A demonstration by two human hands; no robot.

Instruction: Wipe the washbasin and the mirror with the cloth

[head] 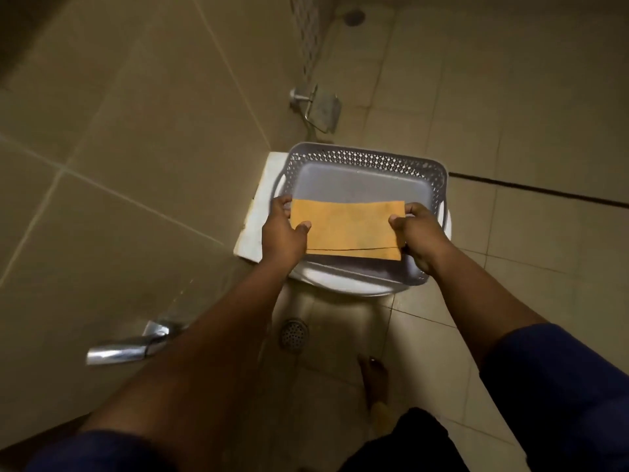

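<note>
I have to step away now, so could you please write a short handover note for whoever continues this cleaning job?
Left hand: pinches the left edge of the orange cloth.
Right hand: pinches its right edge.
The cloth is folded flat and held over the grey basket, which sits on a white toilet lid.
Washbasin and mirror are not in view; a tap shows at lower left.
Done: cloth in hand. Whether anything has been wiped cannot be told.
Left: wipe whatever of the washbasin and mirror remains.
</note>
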